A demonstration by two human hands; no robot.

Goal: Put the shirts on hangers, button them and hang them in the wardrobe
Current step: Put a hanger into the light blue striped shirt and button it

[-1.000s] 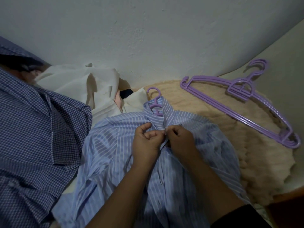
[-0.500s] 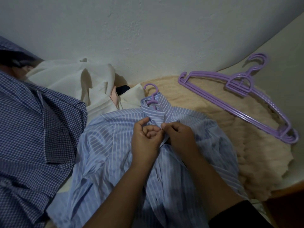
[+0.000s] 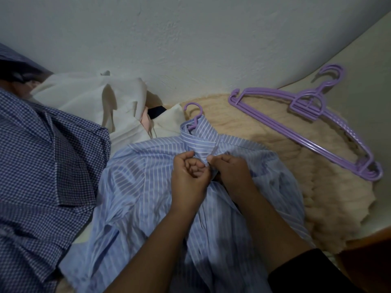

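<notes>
Pinching the placket just below the collar, left hand (image 3: 189, 176) and right hand (image 3: 229, 174) both grip the striped shirt (image 3: 135, 199), fingers curled on cloth, knuckles nearly touching. Shirt lies front-up mid-scene on a hanger; purple hook (image 3: 193, 115) pokes from the collar. Spare hangers (image 3: 317, 121) stacked far right on beige blanket (image 3: 296, 187). Checked shirt (image 3: 42, 166) left, cream cloth (image 3: 84, 100) far left.

thin striped cloth shirt (image 3: 148, 187), glossy purple plastic hangers (image 3: 306, 121), fuzzy beige blanket (image 3: 317, 187), matt rough wall (image 3: 190, 39)
</notes>
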